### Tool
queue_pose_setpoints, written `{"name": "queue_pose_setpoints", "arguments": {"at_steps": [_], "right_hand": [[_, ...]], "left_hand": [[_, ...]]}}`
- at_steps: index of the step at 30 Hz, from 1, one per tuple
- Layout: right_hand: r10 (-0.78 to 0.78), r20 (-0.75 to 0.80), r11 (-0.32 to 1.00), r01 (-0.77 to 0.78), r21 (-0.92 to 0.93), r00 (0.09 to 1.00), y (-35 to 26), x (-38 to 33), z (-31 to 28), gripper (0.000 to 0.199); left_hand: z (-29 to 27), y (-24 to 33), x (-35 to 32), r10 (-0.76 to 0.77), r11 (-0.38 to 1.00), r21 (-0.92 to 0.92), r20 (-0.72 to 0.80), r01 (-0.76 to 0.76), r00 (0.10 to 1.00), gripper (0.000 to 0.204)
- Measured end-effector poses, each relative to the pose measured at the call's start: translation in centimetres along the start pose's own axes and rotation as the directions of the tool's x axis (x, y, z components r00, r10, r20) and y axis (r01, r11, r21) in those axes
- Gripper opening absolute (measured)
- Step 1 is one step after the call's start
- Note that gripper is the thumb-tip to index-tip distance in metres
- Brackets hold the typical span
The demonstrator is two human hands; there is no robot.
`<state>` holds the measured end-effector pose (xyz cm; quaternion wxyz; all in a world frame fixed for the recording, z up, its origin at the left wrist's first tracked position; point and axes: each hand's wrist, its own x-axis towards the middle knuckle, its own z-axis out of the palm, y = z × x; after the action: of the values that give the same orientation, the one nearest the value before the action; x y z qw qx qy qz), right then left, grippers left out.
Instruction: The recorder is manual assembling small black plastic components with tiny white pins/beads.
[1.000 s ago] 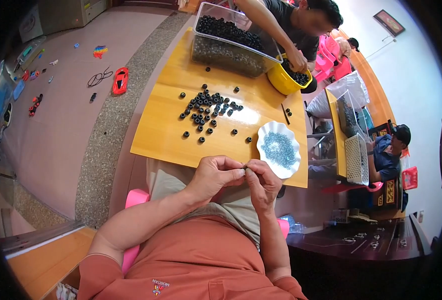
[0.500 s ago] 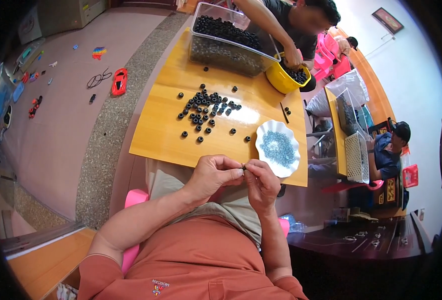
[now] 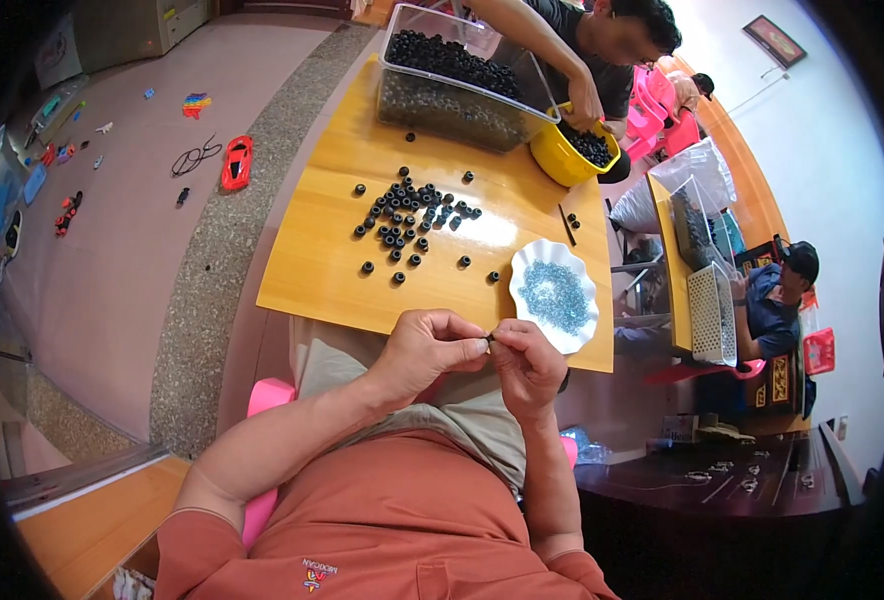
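Note:
Over my lap, just off the table's near edge, my left hand and my right hand meet fingertip to fingertip. Both pinch one small black part, mostly covered by my fingers. Beyond them on the table lies a loose cluster of small black ring-shaped parts, with several strays around it. Close by my right hand stands a white scalloped dish holding tiny clear bluish pieces.
A clear plastic bin full of black parts fills the table's far end. Beside it a co-worker reaches into a yellow basket of similar parts. A thin dark stick lies near the table's right edge. Toys, including a red car, lie on the floor.
My hands keep their pinch with barely any shift. Across the table, the co-worker's arm and hand have moved slightly at the yellow basket.

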<state>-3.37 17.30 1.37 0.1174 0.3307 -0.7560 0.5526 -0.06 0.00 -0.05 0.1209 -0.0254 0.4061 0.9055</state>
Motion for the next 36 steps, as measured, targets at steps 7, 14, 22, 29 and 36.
{"name": "queue_pose_setpoints", "arguments": {"at_steps": [7, 14, 22, 29, 36], "right_hand": [[-0.058, 0.026, 0.989, 0.061, -0.133, 0.998, -0.5, 0.2, -0.2, 0.016], [0.068, 0.078, 0.992, -0.076, 0.103, 0.995, 0.1, -0.3, -0.6, 0.017], [0.183, 0.109, 0.907, -0.210, 0.365, 0.977, 0.8, -0.4, -0.5, 0.017], [0.290, 0.227, 0.722, -0.368, 0.586, 0.930, 1.4, -0.4, -1.1, 0.014], [0.281, 0.314, 0.726, -0.415, 0.548, 0.907, 1.7, -0.2, -1.9, 0.016]], "left_hand": [[0.1, 0.0, -0.1, -0.005, 1.000, -0.011, -0.003, 0.005, 1.000, 0.011], [0.0, 0.1, 0.0, -0.015, 0.999, -0.048, 0.000, 0.015, 1.000, 0.009], [-0.1, 0.0, 0.0, -0.014, 0.999, -0.048, 0.011, 0.015, 1.000, 0.009], [0.4, 0.5, -0.4, -0.009, 1.000, -0.007, 0.047, 0.009, 0.999, 0.009], [0.4, 0.8, -0.5, -0.050, 0.998, 0.050, 0.068, 0.046, 0.996, 0.008]]}}
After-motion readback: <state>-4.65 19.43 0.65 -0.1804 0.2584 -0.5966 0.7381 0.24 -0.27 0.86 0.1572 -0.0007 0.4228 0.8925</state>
